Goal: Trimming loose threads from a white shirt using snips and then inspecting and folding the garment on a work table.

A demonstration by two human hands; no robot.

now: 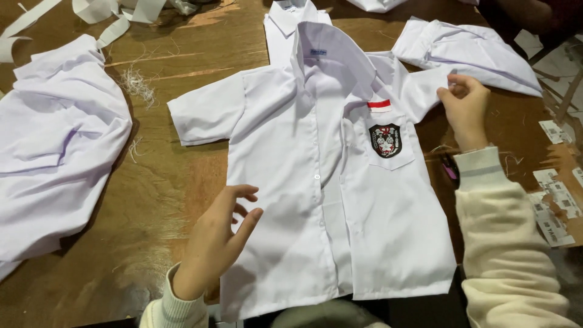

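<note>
A white short-sleeved shirt point(303, 182) lies face up and buttoned on a brown wooden table point(152, 200). It has a chest pocket with a dark crest badge point(385, 140) and a small red-and-white patch point(379, 105) above it. My left hand point(215, 240) rests flat on the shirt's lower left side, fingers spread. My right hand point(464, 109) pinches the edge of the shirt's right sleeve near the shoulder. Both arms wear cream knit sleeves.
A heap of white shirts point(54, 152) lies at the left. Another white shirt point(467, 51) lies at the upper right and one more collar point(291, 15) shows behind. Paper tags point(555, 206) lie at the right edge. Loose threads point(138, 84) and white strips point(97, 12) are scattered at the top left.
</note>
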